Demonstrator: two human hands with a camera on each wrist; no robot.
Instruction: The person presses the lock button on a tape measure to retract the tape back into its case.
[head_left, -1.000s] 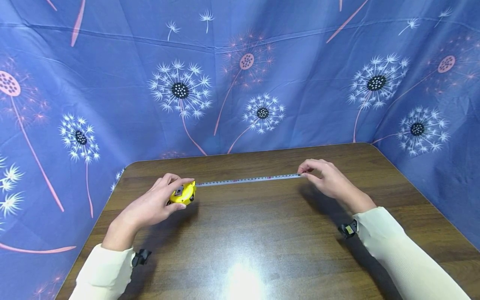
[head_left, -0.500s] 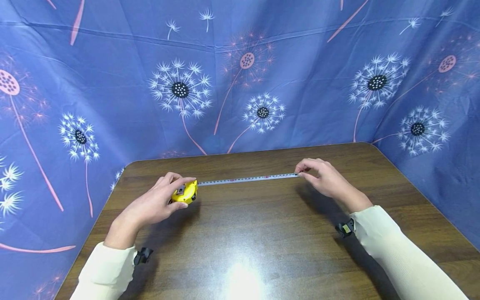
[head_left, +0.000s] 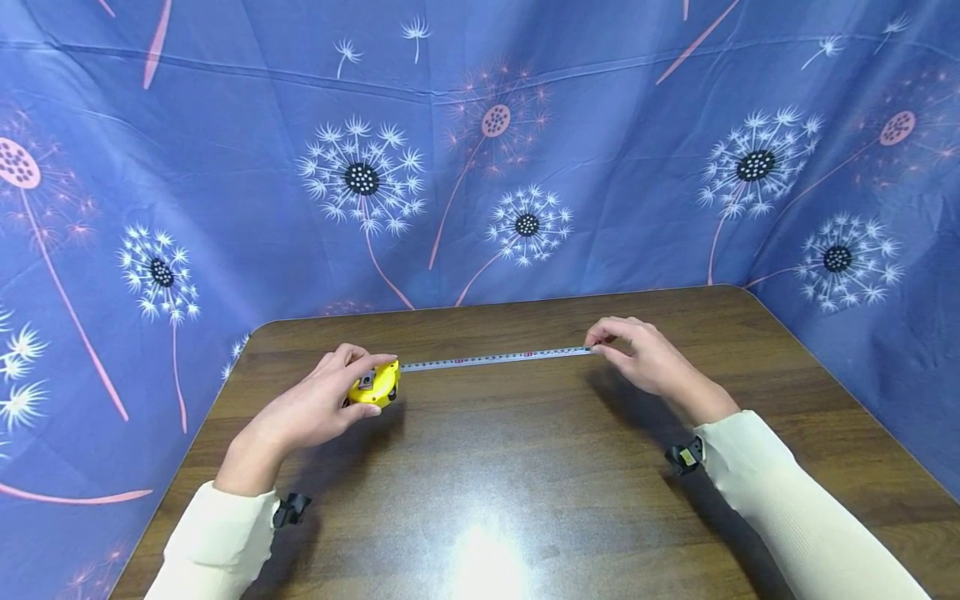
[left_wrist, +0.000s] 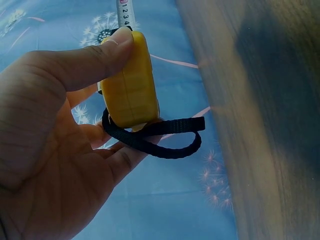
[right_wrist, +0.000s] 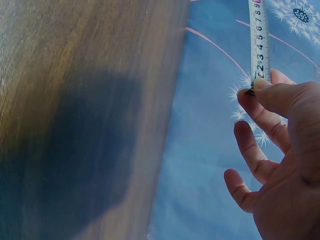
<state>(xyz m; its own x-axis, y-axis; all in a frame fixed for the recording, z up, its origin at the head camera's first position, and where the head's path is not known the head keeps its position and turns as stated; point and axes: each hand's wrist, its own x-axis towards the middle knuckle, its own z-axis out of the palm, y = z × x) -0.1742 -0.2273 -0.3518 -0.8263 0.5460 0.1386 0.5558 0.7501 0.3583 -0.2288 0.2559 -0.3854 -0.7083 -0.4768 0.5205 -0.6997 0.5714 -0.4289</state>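
My left hand (head_left: 311, 402) grips the yellow case of a tape measure (head_left: 377, 384), thumb on one side and fingers on the other. In the left wrist view a black wrist strap loop (left_wrist: 172, 150) hangs at the lower end of the tape measure (left_wrist: 131, 82). A white, printed blade (head_left: 495, 359) runs straight out of the case to the right, above the table. At its free end my right hand (head_left: 651, 358) pinches the tip between thumb and index finger. The right wrist view shows the blade (right_wrist: 260, 42) rising from that pinch, the other fingers loosely bent.
Below the hands lies a brown wood-grain table (head_left: 465, 450) with a bright glare near its front. A blue cloth with dandelion prints (head_left: 465, 167) hangs behind it and along the sides. Small black devices (head_left: 291, 509) sit at both sleeve cuffs.
My two hands have drawn slightly closer together, the left moving right and the right moving left. The exposed stretch of blade is a little shorter.
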